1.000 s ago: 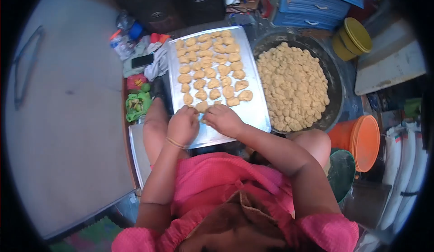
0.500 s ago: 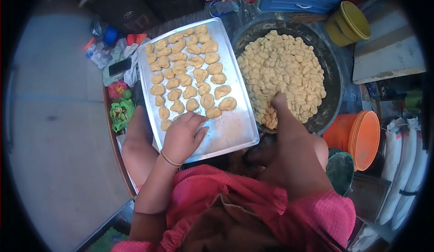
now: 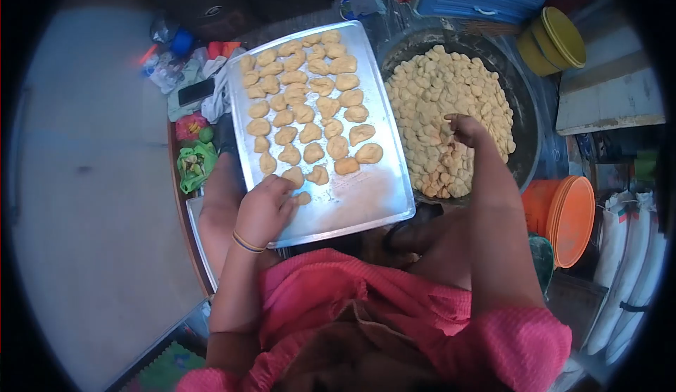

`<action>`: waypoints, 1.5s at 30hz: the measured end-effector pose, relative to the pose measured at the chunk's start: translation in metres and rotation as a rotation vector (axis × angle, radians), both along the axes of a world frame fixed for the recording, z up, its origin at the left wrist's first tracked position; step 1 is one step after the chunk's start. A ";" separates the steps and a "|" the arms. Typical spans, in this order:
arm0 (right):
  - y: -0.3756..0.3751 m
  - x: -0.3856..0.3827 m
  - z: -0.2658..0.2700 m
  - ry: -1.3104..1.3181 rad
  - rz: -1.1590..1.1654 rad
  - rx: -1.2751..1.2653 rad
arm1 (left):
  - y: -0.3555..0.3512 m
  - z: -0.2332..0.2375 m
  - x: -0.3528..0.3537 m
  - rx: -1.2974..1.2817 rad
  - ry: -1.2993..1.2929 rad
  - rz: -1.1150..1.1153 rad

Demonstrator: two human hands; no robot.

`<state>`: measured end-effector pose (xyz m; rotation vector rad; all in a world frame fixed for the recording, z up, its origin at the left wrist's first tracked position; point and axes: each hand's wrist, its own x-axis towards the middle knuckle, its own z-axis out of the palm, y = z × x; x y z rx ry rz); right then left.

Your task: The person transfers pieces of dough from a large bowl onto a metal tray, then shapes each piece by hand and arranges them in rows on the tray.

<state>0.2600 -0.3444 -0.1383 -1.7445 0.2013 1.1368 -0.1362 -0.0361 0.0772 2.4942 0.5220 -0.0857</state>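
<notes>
Over heaped dough [image 3: 429, 93], right hand [image 3: 466, 130] half-curled, and over the tray [image 3: 355, 212], left hand [image 3: 264, 209] palm-down, both grips unclear.

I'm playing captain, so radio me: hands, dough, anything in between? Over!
Left hand at a dough piece on the tray. Right hand over the dough heap in the tub. Between them: edges of tray and tub.

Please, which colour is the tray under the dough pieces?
The tray is shiny silver, best seen in the head view.
</notes>
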 end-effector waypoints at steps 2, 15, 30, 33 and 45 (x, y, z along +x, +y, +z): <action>0.009 0.003 0.036 0.030 0.106 0.096 | 0.005 -0.004 -0.010 -0.018 0.000 0.013; 0.122 -0.148 0.214 -0.078 0.433 0.578 | -0.002 -0.041 -0.031 0.114 -0.081 -0.054; 0.171 -0.293 0.141 -1.107 0.748 0.314 | 0.029 -0.056 -0.042 -0.582 -0.455 0.455; 0.168 -0.295 0.131 -1.245 0.882 0.268 | 0.025 -0.063 -0.038 -0.725 -0.494 0.395; 0.140 -0.176 0.162 -0.889 0.285 0.353 | -0.033 -0.022 0.046 -0.789 -0.463 0.221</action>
